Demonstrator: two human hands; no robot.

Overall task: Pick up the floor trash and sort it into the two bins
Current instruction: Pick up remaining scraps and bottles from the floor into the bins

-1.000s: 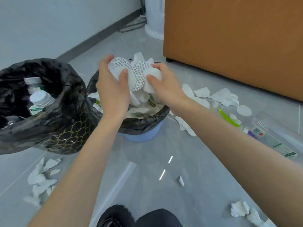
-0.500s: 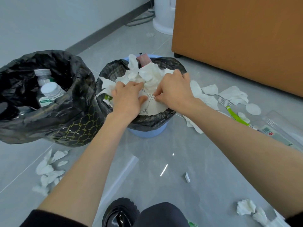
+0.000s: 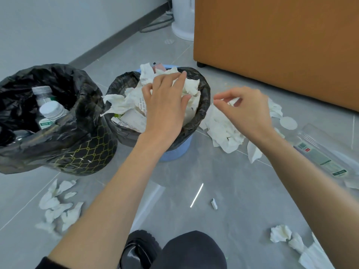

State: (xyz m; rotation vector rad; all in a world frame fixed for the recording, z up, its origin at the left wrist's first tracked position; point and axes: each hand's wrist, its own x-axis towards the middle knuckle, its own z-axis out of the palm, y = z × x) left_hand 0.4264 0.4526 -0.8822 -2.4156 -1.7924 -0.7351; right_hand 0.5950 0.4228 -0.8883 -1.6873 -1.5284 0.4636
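Sorting step, deposit: our left hand (image 3: 167, 105) lay flat and open on crumpled white paper (image 3: 120, 102) heaped in the black-lined blue plastic bin (image 3: 174, 150); our right hand (image 3: 248, 113), loosely curled and empty, hung above torn white floor tissue (image 3: 223, 131), which we judged needed gathering next.

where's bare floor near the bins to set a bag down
Bare floor: behind both bins up to the baseboard, and between the blue bin and the orange cabinet. Crowded: the tissue pile right of the blue bin, the scraps in front of the black-bagged bin, and around the plastic package.
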